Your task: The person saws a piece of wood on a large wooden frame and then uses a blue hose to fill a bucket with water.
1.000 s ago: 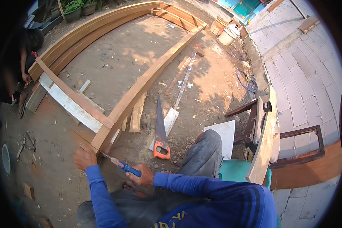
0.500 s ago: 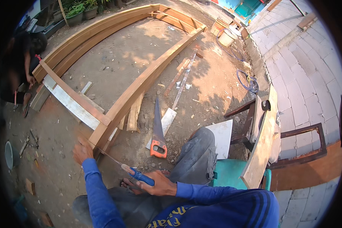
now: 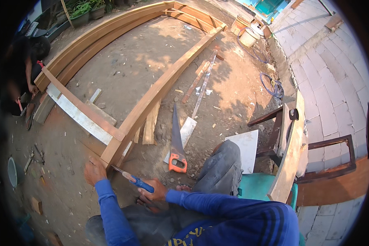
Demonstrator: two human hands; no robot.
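Note:
My right hand [image 3: 153, 190] is wrapped round the blue handle of a hand saw [image 3: 136, 180]. The thin blade, seen almost edge-on, runs up and left across the near end of a long wooden beam [image 3: 151, 96], and its far part is blurred. At that same beam end my left hand [image 3: 95, 171] is closed on the wood, its fingertips partly hidden. A second saw with an orange handle [image 3: 178, 162] lies on the ground right of the beam, its blade resting partly over a pale board [image 3: 187, 130].
The beam belongs to a large wooden frame [image 3: 106, 30]. A co-worker's hand [image 3: 33, 88] is at its far-left corner. Right of my knee stand a turquoise stool [image 3: 254, 186] and a plank [image 3: 289, 158]. A coiled hose [image 3: 276, 88] and a bucket [image 3: 249, 39] sit beyond.
My right hand has pushed the blue-handled saw forward and left, bringing its handle closer to the beam. My left hand stays at the beam end. The whole view has shifted slightly.

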